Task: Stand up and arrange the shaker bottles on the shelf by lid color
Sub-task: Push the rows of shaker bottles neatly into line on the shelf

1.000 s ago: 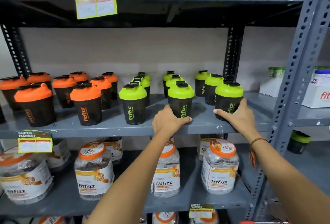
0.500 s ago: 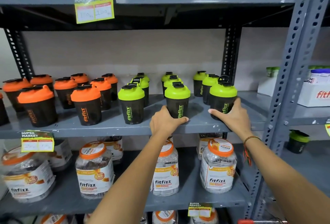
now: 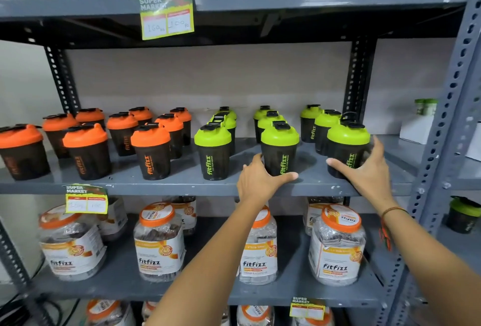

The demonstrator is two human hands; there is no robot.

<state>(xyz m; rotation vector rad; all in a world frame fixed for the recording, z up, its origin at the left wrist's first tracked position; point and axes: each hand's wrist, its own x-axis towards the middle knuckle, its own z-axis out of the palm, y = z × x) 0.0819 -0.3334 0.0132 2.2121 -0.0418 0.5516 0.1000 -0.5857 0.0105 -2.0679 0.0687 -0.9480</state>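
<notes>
Black shaker bottles stand upright on the grey middle shelf (image 3: 182,188). The orange-lid bottles (image 3: 150,152) are grouped on the left, the green-lid bottles (image 3: 213,152) on the right in three short rows. My left hand (image 3: 261,181) wraps the base of the front middle green-lid bottle (image 3: 279,147), thumb under its right side. My right hand (image 3: 367,169) cups the front right green-lid bottle (image 3: 347,147), thumb on its left and fingers around its right side. Both bottles rest on the shelf.
Large Fitfizz jars with orange lids (image 3: 158,242) fill the shelf below. A price tag (image 3: 166,14) hangs from the upper shelf. The perforated upright post (image 3: 440,143) stands just right of my right hand. On the neighbouring rack, another green-lid shaker (image 3: 464,215) stands lower down.
Both hands stay on the same two green-lid bottles. The right bottle has slid slightly left on the shelf, and my view has shifted a little.
</notes>
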